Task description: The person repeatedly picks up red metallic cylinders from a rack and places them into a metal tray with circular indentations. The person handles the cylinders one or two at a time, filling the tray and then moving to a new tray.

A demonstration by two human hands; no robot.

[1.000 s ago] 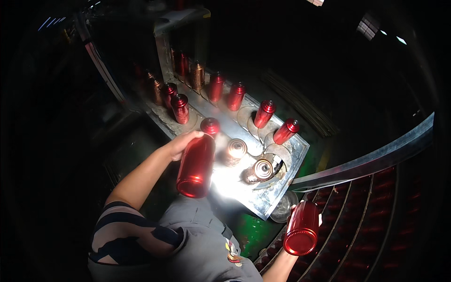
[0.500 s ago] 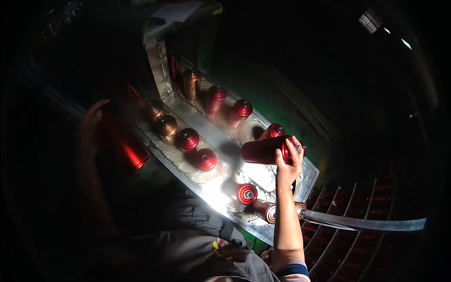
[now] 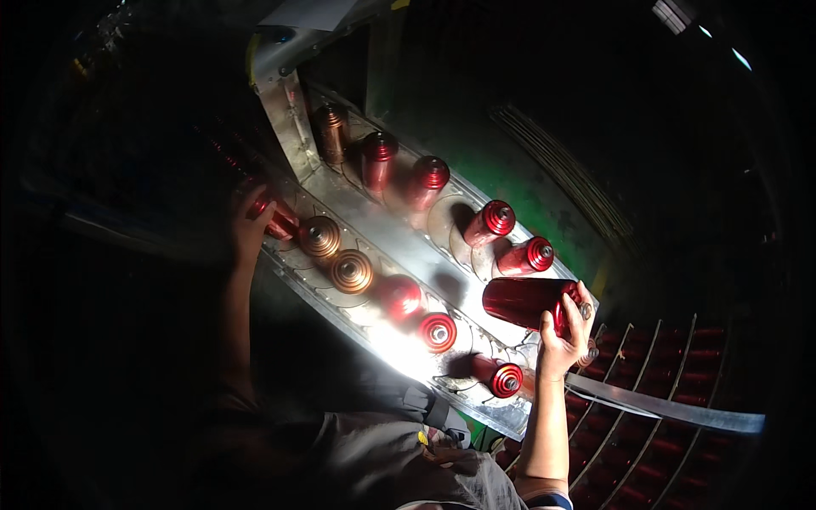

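Note:
My right hand (image 3: 567, 331) grips one end of a dark red metallic cylinder (image 3: 523, 303). The cylinder lies sideways in the air above the right end of a metal conveyor (image 3: 399, 229). At the conveyor's dim left edge, my left hand (image 3: 250, 218) closes round a small red stepped piece (image 3: 280, 224). Its fingers are partly in shadow. Beside that hand stand copper-coloured stepped holders (image 3: 350, 270). Further along the near row are red stepped holders (image 3: 437, 332). More red holders (image 3: 497, 218) stand in the far row, with a copper one (image 3: 334, 129) at its far end.
An upright metal frame (image 3: 285, 119) straddles the conveyor at the far left. A long metal strip (image 3: 671, 408) juts out past the right end, over a rack (image 3: 633, 425) of dark red pieces. Thin rods (image 3: 561, 170) lie beyond the conveyor.
The large red cylinder has left my left hand, which has moved right to the conveyor's edge. Near-row holders have shifted right and nearer. My right hand still holds its cylinder.

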